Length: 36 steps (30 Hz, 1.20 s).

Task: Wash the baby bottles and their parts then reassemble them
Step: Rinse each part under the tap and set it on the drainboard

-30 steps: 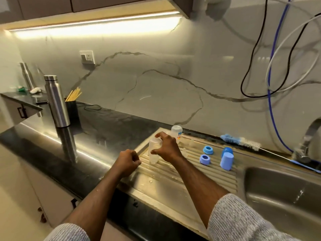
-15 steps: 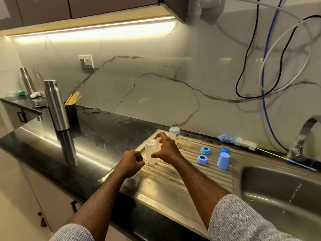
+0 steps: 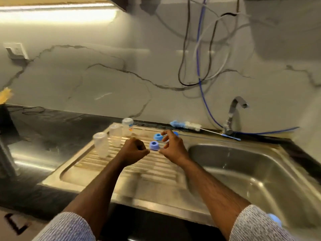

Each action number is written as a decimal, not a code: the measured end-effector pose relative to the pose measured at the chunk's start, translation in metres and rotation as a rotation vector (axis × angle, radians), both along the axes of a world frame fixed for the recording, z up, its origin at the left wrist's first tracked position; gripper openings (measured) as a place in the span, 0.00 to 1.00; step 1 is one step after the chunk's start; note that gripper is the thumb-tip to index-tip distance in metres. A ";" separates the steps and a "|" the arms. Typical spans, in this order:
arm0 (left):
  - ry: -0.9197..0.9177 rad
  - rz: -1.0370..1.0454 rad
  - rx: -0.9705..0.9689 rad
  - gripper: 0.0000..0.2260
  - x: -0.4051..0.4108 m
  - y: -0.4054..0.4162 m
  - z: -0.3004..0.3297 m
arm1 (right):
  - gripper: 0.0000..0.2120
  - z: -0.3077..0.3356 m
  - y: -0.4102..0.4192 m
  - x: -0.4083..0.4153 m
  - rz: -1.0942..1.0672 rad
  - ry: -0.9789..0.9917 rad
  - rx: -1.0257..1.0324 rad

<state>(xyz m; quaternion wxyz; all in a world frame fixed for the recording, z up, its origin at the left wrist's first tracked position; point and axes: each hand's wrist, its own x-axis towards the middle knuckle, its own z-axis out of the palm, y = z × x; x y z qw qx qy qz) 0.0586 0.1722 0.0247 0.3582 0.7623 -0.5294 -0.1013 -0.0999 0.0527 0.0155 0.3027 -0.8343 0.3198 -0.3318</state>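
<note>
Head view: three clear baby bottles stand in a row on the ribbed steel drainboard (image 3: 107, 173), the nearest bottle (image 3: 101, 144) left of the middle bottle (image 3: 115, 135) and the far bottle (image 3: 127, 126). Two blue collar rings, near ring (image 3: 154, 145) and far ring (image 3: 158, 136), sit between bottles and sink basin (image 3: 251, 171). The left hand (image 3: 133, 150) is curled into a fist, holding nothing visible. The right hand (image 3: 173, 146) hovers just beside the rings, fingers spread and loosely bent. A bottle brush (image 3: 186, 125) lies on the counter (image 3: 52, 129) edge near the tap (image 3: 232, 115).

Glossy steel drainboard (image 3: 97, 173), translucent plastic bottles (image 3: 101, 144), black polished counter (image 3: 57, 129).
</note>
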 end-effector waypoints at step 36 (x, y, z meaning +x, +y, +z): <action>0.242 -0.174 0.126 0.04 -0.225 -0.239 -0.123 | 0.06 -0.113 -0.161 -0.240 -0.458 0.339 0.252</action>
